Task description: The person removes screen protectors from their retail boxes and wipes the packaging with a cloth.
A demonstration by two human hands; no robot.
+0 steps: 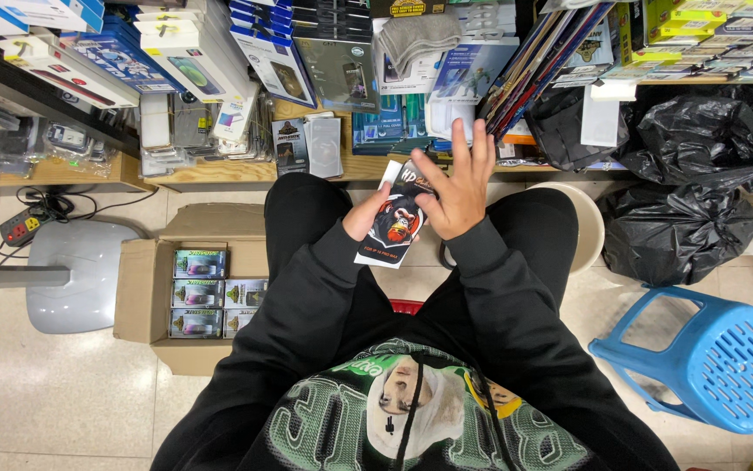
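A flat, long cardboard package with a black, white and orange printed face (397, 222) is held over the lap, between the knees. Its long axis runs from lower left to upper right, with the upper end pointed toward the wooden shelf (219, 174). The left hand (366, 216) is closed on the package's left edge, the thumb pressed on the printed face. The right hand (457, 187) is laid on the upper right part, with the fingers spread wide and not closed. On the floor at the left, an open brown cardboard box (141, 296) is seen, with small green and grey boxes (200, 293) packed in rows. On the shelf, white and blue flat packages (193, 61) are stacked slanted. Black plastic bags (699, 174) and a blue plastic stool (717, 358) are placed at the right.
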